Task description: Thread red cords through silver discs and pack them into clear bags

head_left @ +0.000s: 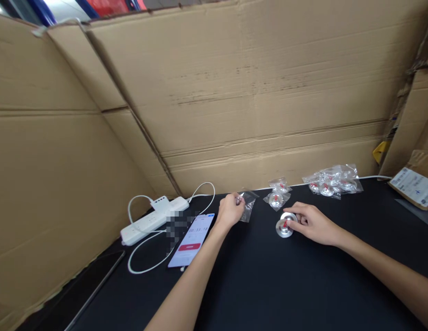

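Note:
My left hand (231, 209) is closed on the edge of a clear plastic bag (248, 205), which trails to the right over the black table. What the bag holds, if anything, is partly hidden by the fingers. My right hand (310, 223) has its thumb and fingers closed on a round silver metal disc (283, 228) with a small red piece at its middle. A second shiny rim shows just behind that disc, under the fingertips. Beyond the hands lie bagged discs (276, 199) with red pieces, near the cardboard wall.
More bagged discs (333, 180) are piled at the back right. A phone (192, 241) showing a timer lies left of my left forearm, beside a white power strip (155, 219) with looping cables. A labelled carton (414, 181) stands far right. Cardboard walls (251, 92) enclose the table.

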Demonstrator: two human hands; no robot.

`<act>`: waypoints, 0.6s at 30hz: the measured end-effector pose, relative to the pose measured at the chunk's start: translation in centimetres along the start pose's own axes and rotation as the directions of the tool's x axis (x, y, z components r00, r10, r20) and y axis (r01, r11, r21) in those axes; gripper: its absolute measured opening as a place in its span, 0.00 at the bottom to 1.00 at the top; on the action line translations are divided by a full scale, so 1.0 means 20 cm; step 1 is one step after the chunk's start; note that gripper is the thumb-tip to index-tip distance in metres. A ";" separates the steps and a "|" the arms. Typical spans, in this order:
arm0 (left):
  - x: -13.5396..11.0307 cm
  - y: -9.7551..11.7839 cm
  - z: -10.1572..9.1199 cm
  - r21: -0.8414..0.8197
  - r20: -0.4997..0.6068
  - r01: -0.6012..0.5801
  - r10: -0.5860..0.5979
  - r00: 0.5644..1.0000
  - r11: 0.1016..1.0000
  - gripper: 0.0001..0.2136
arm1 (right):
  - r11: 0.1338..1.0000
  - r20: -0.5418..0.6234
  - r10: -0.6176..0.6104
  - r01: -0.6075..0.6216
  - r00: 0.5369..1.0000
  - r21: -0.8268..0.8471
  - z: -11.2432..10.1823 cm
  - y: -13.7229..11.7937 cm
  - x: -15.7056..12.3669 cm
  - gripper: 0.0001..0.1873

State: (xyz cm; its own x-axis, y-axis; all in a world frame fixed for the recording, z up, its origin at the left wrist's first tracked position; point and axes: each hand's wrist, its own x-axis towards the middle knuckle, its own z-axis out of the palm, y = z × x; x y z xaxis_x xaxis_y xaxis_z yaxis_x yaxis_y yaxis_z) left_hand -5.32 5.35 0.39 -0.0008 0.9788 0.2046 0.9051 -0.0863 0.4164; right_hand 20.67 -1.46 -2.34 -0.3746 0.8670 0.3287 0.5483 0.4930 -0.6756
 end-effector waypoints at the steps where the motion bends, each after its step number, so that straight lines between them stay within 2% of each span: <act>1: -0.01 0.02 0.00 -0.036 0.004 -0.012 0.012 1.000 0.999 0.06 | 1.000 -0.002 0.006 -0.006 1.000 0.008 0.00 0.00 0.00 0.16; 5: -0.07 0.08 0.00 -0.188 0.017 -0.090 0.095 0.995 0.978 0.06 | 0.999 -0.001 -0.017 0.017 1.000 -0.035 0.00 0.01 0.00 0.14; 9: -0.13 0.11 0.02 -0.357 0.015 -0.155 0.172 0.985 0.921 0.04 | 0.999 0.014 -0.006 0.006 1.000 -0.050 0.00 -0.02 0.00 0.13; 14: -0.13 0.11 0.04 -0.478 0.077 -0.081 0.133 0.988 0.875 0.02 | 0.999 -0.002 0.022 -0.023 1.000 -0.049 0.02 -0.04 0.00 0.17; 18: -0.13 0.10 0.09 -0.622 0.165 0.021 0.104 0.981 0.783 0.04 | 0.993 -0.001 0.078 -0.078 0.997 0.086 0.04 -0.03 0.00 0.10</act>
State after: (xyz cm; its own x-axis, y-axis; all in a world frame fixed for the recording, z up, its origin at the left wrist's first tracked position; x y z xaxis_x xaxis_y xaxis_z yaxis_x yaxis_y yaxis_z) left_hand -2.64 2.96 -0.89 0.1637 0.9816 0.0984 0.4444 -0.1624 0.8810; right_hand 19.73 -1.76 -2.47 -0.3295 0.9031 0.2755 0.5091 0.4157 -0.7536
